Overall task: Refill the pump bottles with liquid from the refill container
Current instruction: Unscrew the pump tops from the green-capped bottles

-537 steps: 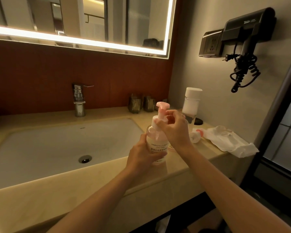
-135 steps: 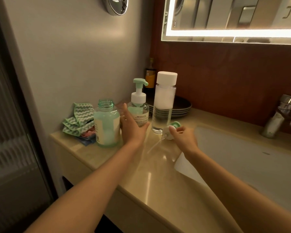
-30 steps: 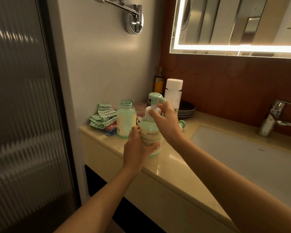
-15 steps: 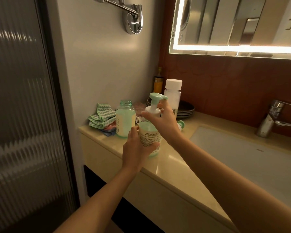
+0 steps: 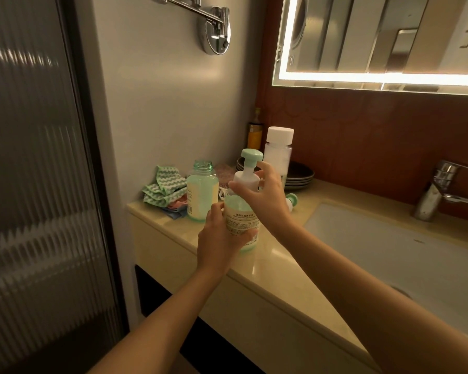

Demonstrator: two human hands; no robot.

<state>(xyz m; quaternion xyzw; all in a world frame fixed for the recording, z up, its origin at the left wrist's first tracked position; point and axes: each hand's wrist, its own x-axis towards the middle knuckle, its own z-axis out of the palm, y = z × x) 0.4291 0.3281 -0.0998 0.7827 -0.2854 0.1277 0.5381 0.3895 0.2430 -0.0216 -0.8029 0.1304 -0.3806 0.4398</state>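
A green pump bottle [image 5: 242, 220] stands on the beige counter [image 5: 276, 255] near its front edge. My left hand [image 5: 219, 238] grips its body from the left. My right hand [image 5: 265, 195] holds the white collar under the green pump head [image 5: 251, 155], thumb and fingers around it. Behind and to the left stands an open green bottle [image 5: 202, 193] without a pump, holding pale green liquid. A tall clear container with a white cap [image 5: 278, 152] stands behind my right hand. A loose green-tipped pump [image 5: 291, 200] lies on the counter by my right wrist.
Folded green and pink cloths [image 5: 162, 190] lie in the counter's left corner. Dark stacked plates [image 5: 299, 175] and an orange bottle [image 5: 254, 133] stand at the back wall. The white sink [image 5: 389, 252] and chrome tap [image 5: 438, 193] are to the right. A ribbed glass door [image 5: 38, 184] is at the left.
My right hand has turned on the pump collar; the pump head has swung from pointing right to facing the camera. The left hand keeps its grip on the bottle body.
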